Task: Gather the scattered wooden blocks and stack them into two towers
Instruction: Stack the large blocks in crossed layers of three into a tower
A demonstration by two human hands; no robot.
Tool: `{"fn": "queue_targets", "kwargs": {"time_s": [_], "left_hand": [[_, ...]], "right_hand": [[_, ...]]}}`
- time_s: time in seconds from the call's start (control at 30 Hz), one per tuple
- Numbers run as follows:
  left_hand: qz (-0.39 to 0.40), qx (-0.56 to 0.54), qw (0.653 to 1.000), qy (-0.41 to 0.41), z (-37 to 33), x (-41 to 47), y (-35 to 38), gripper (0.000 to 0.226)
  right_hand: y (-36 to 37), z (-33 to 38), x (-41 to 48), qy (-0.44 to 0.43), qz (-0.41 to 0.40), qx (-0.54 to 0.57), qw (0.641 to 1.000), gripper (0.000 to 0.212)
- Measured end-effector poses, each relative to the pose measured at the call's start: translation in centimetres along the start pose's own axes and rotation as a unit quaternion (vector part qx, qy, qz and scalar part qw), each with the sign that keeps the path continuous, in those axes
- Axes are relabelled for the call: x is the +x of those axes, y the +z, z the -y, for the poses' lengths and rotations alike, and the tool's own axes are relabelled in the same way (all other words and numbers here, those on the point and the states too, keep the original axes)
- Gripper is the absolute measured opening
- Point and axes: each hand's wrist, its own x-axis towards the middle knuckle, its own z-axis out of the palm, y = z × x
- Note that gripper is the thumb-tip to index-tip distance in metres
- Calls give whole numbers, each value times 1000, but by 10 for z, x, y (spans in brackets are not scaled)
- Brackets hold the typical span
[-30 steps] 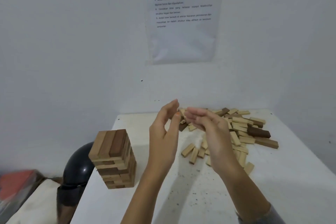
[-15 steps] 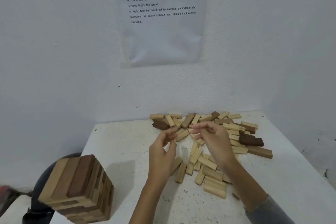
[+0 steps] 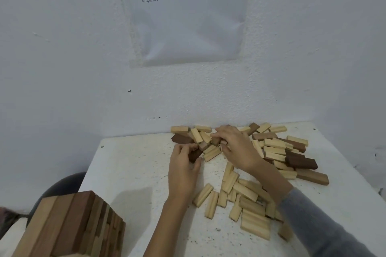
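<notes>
Several light and dark wooden blocks (image 3: 273, 148) lie scattered over the far and right part of the white table (image 3: 133, 173). One finished tower of blocks (image 3: 71, 225) stands at the near left corner. My left hand (image 3: 183, 171) grips a dark brown block (image 3: 195, 155) at the left edge of the pile. My right hand (image 3: 236, 148) reaches into the pile's far middle, its fingers curled on a small brown block (image 3: 216, 141). A second loose heap of pale blocks (image 3: 246, 200) lies under my right forearm.
A white wall with a taped paper sheet (image 3: 188, 14) rises directly behind the table. A dark round object (image 3: 60, 185) sits beyond the table's left edge. The table's right edge (image 3: 355, 173) runs close to the side wall.
Both hands have dropped from mid-air into the pile; the left now holds a dark block and the right has reached farther back. The view has tilted down and the tower has slid to the lower left.
</notes>
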Motion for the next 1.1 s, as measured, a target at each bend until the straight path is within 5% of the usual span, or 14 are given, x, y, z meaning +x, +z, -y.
{"fn": "queue_targets", "kwargs": {"time_s": [0.33,0.5,0.77,0.9,1.1], "left_hand": [[31,90,995,28,1,-3,-4,53],[69,109,991,30,0,-10,-14,63],[133,28,988,-74,-2,-25,-32,38],[113,-23,980,-161,0,-34,-36,31],[58,-113,980,-150,2,-41,-37,6]], "right_hand": [[4,-8,5,-33,11,-131,991,41],[4,-3,-2,-13,-4,-43,999,32],[11,31,-26,11,-67,192,979,38],[22,39,-31,62,-88,122,987,35],[31,49,-25,137,-68,51,987,49]]}}
